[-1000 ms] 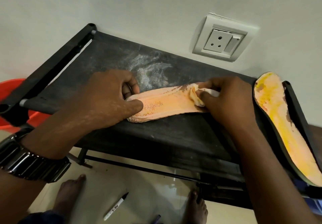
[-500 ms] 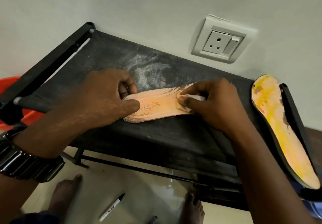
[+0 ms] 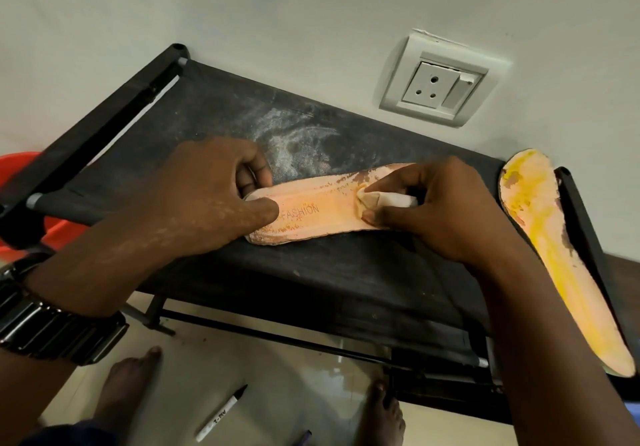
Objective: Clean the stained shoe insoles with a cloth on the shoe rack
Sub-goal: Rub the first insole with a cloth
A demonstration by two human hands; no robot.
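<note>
From the head view we saw a black fabric shoe rack [image 3: 346,272] standing against a pale wall, its top shelf smudged with a whitish, dusty patch [image 3: 301,140] on the far side. A peach insole [image 3: 322,203] stamped "FASHION" lay flat across the middle of that shelf. Our left hand [image 3: 201,196] pinned its left end, thumb pressed on top and fingers curled round the edge. Our right hand [image 3: 446,210] pinched a small wadded cloth [image 3: 377,199] between thumb and curled fingers, pressing it onto the insole's right half by some brown stains. A second insole [image 3: 540,237], streaked yellow, lay along the rack's right end. A white wall socket [image 3: 440,88] sat on the wall above the rack. On the glossy floor below lay a marker pen [image 3: 221,414] between our bare feet [image 3: 128,386], and an orange tub [image 3: 20,168] showed at the far left. A dark watch [image 3: 52,327] circled the left wrist.
</note>
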